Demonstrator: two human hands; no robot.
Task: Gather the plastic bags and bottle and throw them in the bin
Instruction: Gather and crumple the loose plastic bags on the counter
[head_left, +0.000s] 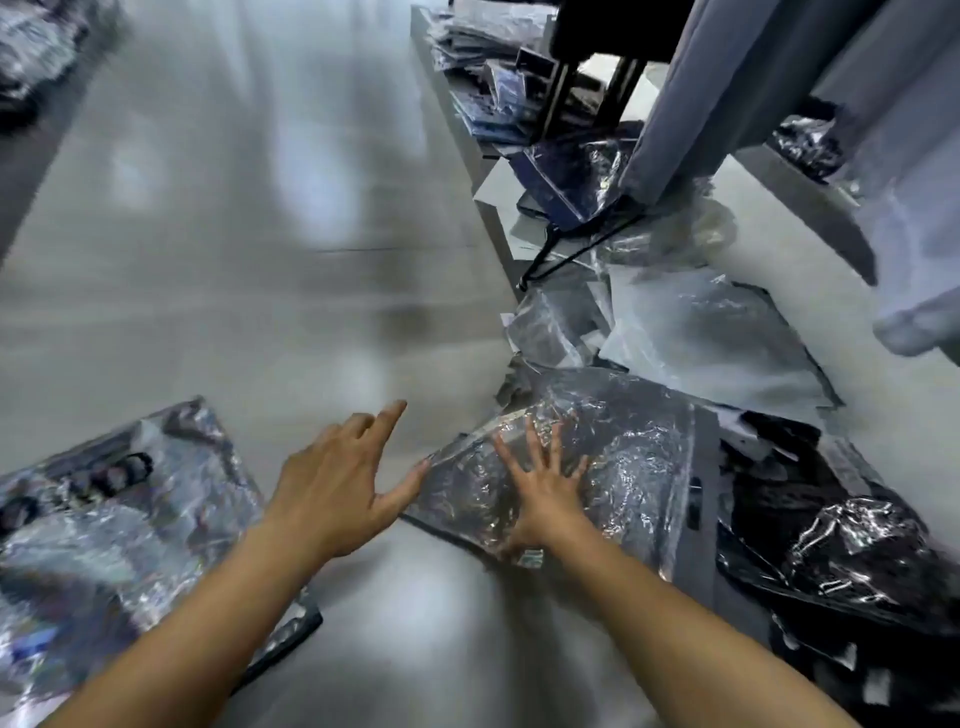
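Note:
A crinkled clear plastic bag (618, 457) lies on the shiny grey floor at centre right. My right hand (540, 488) rests flat on it with fingers spread. My left hand (343, 478) hovers open just left of the bag, its thumb at the bag's left corner. More clear bags (701, 338) are heaped behind it, and a black-filled one (841, 530) lies to the right. Another packed plastic bag (104, 525) sits at lower left. No bottle or bin is in view.
A low grey platform (467, 145) runs along the right, stacked with packaged clothes (493, 78). Grey garments (727, 93) hang above it on a black rack (582, 88). A black cord (566, 254) trails off the platform edge. Open floor (234, 234) stretches ahead, blurred.

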